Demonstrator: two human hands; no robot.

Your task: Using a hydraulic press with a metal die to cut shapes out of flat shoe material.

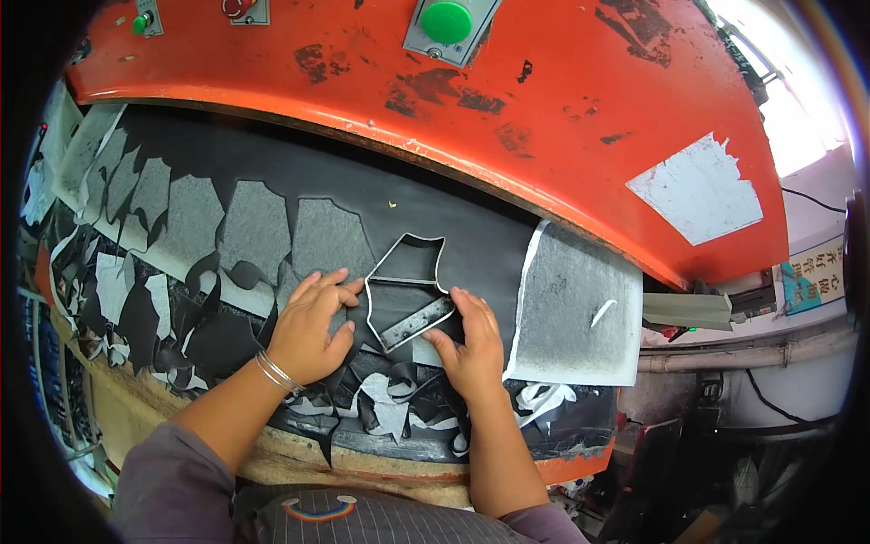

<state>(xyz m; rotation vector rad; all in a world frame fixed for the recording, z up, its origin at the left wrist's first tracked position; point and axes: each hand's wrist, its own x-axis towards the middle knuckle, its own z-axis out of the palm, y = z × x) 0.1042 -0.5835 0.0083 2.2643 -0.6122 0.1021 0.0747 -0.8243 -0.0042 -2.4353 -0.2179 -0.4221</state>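
Looks like a row of grey cutouts (254, 231) is done left of centre, black sheet (489, 236) right of the mid-frame metal die (417, 322) seems uncut, and left hand (310, 328) and right hand (475, 355) bracket it, loosely spread.

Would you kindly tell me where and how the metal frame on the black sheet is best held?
The metal frame is probably best held by its outer sides, the left hand coming from the left and the right hand from the right: it lies on the black sheet with upright walls to press between, while its upper rim looks thin.
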